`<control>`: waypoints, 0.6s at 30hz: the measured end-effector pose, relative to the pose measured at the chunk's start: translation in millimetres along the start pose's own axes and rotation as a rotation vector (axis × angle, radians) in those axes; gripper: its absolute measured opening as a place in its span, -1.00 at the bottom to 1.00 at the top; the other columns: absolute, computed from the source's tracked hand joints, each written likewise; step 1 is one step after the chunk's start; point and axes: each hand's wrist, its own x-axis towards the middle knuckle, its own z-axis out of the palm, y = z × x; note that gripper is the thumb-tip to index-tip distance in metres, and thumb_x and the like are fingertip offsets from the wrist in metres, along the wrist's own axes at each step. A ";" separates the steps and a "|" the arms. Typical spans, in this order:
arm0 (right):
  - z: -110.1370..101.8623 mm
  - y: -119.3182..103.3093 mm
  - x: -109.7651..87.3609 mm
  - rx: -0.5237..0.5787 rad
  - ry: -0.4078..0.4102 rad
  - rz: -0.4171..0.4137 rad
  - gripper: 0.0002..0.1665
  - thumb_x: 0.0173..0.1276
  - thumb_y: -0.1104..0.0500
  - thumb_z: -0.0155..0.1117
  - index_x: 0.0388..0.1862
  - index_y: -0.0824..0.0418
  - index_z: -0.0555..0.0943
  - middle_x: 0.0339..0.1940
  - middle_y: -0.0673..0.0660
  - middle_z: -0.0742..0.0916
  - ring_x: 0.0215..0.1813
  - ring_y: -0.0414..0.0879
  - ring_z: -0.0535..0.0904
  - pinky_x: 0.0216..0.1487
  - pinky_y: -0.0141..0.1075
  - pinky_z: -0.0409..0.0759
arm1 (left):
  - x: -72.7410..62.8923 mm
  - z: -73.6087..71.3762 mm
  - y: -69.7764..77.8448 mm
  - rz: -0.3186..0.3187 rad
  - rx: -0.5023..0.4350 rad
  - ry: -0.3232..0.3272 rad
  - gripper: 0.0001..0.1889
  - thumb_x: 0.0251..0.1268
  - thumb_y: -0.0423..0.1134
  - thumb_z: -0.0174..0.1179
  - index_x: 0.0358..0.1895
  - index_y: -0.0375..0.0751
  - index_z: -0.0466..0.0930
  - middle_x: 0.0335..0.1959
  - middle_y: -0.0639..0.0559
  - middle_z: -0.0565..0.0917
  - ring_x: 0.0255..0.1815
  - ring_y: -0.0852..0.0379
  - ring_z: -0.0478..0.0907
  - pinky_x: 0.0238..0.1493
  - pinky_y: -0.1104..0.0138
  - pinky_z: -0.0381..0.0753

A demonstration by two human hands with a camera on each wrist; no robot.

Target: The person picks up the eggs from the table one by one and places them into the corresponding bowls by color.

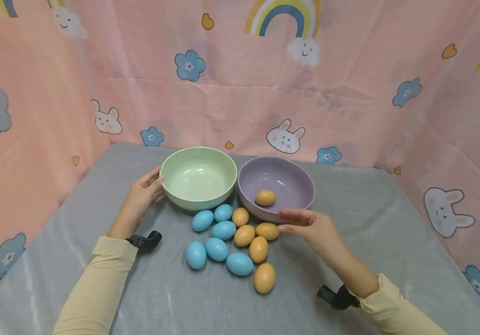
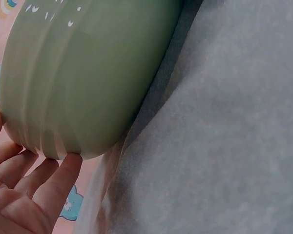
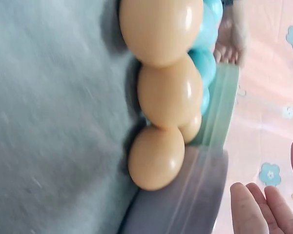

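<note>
My left hand (image 1: 145,188) holds the left side of a pale green bowl (image 1: 198,204), with the thumb at the rim and fingertips against the outer wall. That wall fills much of the left wrist view, the fingers (image 2: 58,185) below it. My right hand (image 1: 313,228) hovers at the near right rim of a purple bowl (image 1: 302,172), holding nothing; its fingers (image 3: 246,209) look extended. One orange egg (image 1: 266,197) lies inside the purple bowl. Several orange eggs (image 1: 258,250) and several blue eggs (image 1: 217,249) lie on the cloth before the bowls.
Grey cloth (image 1: 152,298) covers the table. A pink printed curtain (image 1: 231,107) rises behind the bowls and along both sides. Black wrist straps (image 1: 145,240) sit at both sleeves. The two bowls stand side by side near the back edge.
</note>
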 end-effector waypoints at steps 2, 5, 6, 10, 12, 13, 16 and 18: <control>3.0 1.7 -3.1 0.015 -0.013 -0.003 -0.42 0.23 0.03 0.50 0.20 0.20 0.65 0.16 0.11 0.74 0.21 -0.19 0.66 0.22 -0.44 0.61 | 0.1 0.4 0.1 -0.001 -0.005 0.001 -0.37 0.57 -0.15 0.00 0.59 -0.11 0.05 0.60 -0.11 0.15 0.54 -0.07 0.24 0.18 0.58 0.59; 6.6 4.8 -7.4 0.036 -0.031 -0.006 -0.45 0.23 0.09 0.50 0.19 0.23 0.65 0.15 0.14 0.75 0.20 -0.22 0.65 0.11 -0.59 0.58 | 0.0 0.5 0.0 -0.003 -0.003 0.002 -0.37 0.57 -0.14 0.01 0.59 -0.11 0.05 0.60 -0.11 0.15 0.55 -0.06 0.24 0.19 0.57 0.59; 7.6 6.0 -8.8 0.041 -0.036 -0.004 -0.45 0.23 0.10 0.50 0.18 0.24 0.65 0.15 0.15 0.75 0.19 -0.24 0.65 0.09 -0.61 0.58 | -0.2 0.5 0.0 -0.004 -0.002 0.003 -0.37 0.57 -0.14 0.01 0.59 -0.11 0.05 0.60 -0.11 0.15 0.55 -0.06 0.24 0.20 0.57 0.59; 10.4 10.3 -13.7 0.045 -0.050 0.015 -0.43 0.20 0.10 0.53 0.18 0.24 0.65 0.16 0.15 0.74 0.18 -0.27 0.65 0.09 -0.60 0.59 | -0.1 0.2 0.1 -0.007 0.001 0.008 -0.38 0.57 -0.15 0.00 0.59 -0.11 0.05 0.60 -0.10 0.15 0.55 -0.05 0.25 0.23 0.53 0.58; 11.3 12.0 -15.4 0.043 -0.059 0.019 -0.41 0.18 0.08 0.54 0.17 0.25 0.65 0.15 0.15 0.74 0.20 -0.22 0.66 0.09 -0.58 0.60 | 0.2 0.4 0.3 -0.011 -0.002 0.011 -0.38 0.57 -0.15 0.00 0.59 -0.10 0.05 0.60 -0.08 0.15 0.55 -0.04 0.25 0.24 0.51 0.58; 11.8 12.8 -16.4 0.042 -0.062 0.024 -0.41 0.17 0.07 0.54 0.17 0.25 0.66 0.15 0.15 0.75 0.21 -0.19 0.66 0.08 -0.58 0.60 | 0.5 0.4 0.4 -0.012 -0.001 0.012 -0.38 0.57 -0.16 0.00 0.59 -0.10 0.05 0.60 -0.08 0.15 0.55 -0.04 0.25 0.25 0.50 0.58; 13.6 16.1 -19.7 0.048 -0.079 0.034 -0.42 0.18 0.08 0.54 0.16 0.26 0.66 0.15 0.15 0.75 0.24 -0.09 0.65 0.06 -0.57 0.61 | 0.8 0.3 0.4 -0.014 0.000 0.009 -0.38 0.57 -0.16 -0.01 0.59 -0.09 0.05 0.61 -0.06 0.14 0.55 -0.03 0.24 0.27 0.48 0.57; 15.6 19.2 -22.3 0.056 -0.094 0.042 -0.42 0.17 0.09 0.54 0.16 0.26 0.66 0.15 0.15 0.75 0.25 -0.05 0.65 0.04 -0.58 0.61 | 1.1 0.0 0.0 -0.013 0.002 0.005 -0.38 0.58 -0.16 -0.01 0.59 -0.10 0.04 0.61 -0.07 0.14 0.55 -0.04 0.24 0.28 0.47 0.57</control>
